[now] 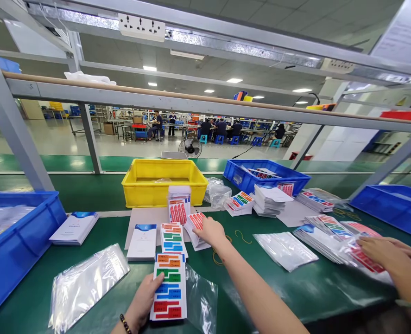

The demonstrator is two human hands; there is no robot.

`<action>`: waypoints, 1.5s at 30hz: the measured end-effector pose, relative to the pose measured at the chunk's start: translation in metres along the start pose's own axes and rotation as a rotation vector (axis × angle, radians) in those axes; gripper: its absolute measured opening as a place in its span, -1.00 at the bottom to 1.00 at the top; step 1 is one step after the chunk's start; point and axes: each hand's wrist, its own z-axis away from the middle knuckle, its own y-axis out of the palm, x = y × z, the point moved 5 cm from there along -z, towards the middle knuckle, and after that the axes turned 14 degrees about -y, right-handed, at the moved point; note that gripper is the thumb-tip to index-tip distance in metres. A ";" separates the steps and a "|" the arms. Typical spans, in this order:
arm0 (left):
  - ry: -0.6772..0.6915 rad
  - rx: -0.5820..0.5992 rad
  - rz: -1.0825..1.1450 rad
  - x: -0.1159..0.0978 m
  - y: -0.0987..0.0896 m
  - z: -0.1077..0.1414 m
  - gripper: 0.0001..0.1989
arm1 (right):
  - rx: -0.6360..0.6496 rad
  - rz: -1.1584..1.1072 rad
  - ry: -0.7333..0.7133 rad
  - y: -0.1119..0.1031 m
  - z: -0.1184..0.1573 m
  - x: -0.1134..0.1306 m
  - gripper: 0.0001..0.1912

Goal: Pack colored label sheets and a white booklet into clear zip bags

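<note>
My left hand (145, 297) is closed on a card with orange, green, blue and red labels (169, 288), its thumb on the left edge. A clear plastic bag (201, 299) lies beside and partly under that card. My right hand (210, 230) reaches to a stack of red-label cards (197, 221), its fingertips on the top card; whether they grip it cannot be made out. Left of that stack are multicolour label cards (172, 239) and a pile of white booklets (142, 241). More red-label cards (178, 211) stand upright behind, against the yellow bin (165, 197).
Blue bins stand at the left (17, 250), back (264, 174) and right (393, 208). Clear bags (90, 283) lie front left, others (285, 250) right of centre. At the right, another person's hands (386, 257) handle red-label cards. A metal shelf frame (205, 104) crosses above.
</note>
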 end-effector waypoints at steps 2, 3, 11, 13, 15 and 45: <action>-0.006 -0.007 0.016 -0.002 -0.001 0.001 -0.67 | 0.012 -0.001 -0.002 -0.002 -0.001 0.003 -0.51; -0.008 -0.011 0.030 -0.002 -0.002 0.001 -0.70 | 0.018 -0.004 -0.005 -0.003 -0.002 0.003 -0.53; -0.033 0.149 0.253 0.001 -0.009 -0.002 -0.79 | 0.019 -0.048 -0.021 -0.006 -0.003 -0.006 -0.60; -0.060 0.195 0.284 0.001 -0.012 -0.003 -0.77 | 0.017 -0.073 -0.013 -0.006 -0.004 -0.009 -0.61; -0.081 0.242 0.312 0.001 -0.014 -0.003 -0.75 | 0.015 -0.102 0.004 -0.006 -0.005 -0.014 -0.64; 0.020 -0.050 0.271 -0.004 -0.002 0.006 -0.57 | -0.053 -1.377 -0.210 0.039 0.093 0.078 -0.72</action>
